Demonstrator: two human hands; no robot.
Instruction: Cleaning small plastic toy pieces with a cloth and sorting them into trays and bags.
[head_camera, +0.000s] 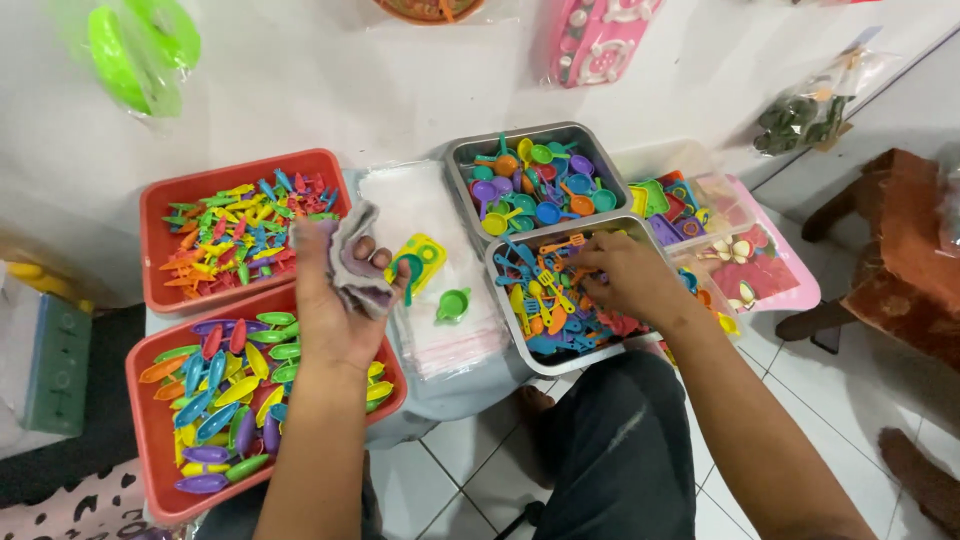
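My left hand (335, 300) is raised over two red trays and grips a small clear plastic bag (360, 262) with grey-purple toy pieces inside. My right hand (625, 275) reaches down into a metal tray (500, 300) full of small coloured toy utensils, fingers among the pieces; whether it holds one is hidden. Between the hands lies a stack of clear plastic bags (430, 230) with a yellow toy tray (425, 255), a teal spoon and a green toy cup (452, 303) on it.
A red tray (150, 210) of small coloured toy cutlery sits at upper left. A second red tray (140, 400) holds coloured oval pieces. Another metal tray (460, 160) holds toy pans. A pink tray (790, 290) of toy plates lies right. A wooden stool (900, 250) stands far right.
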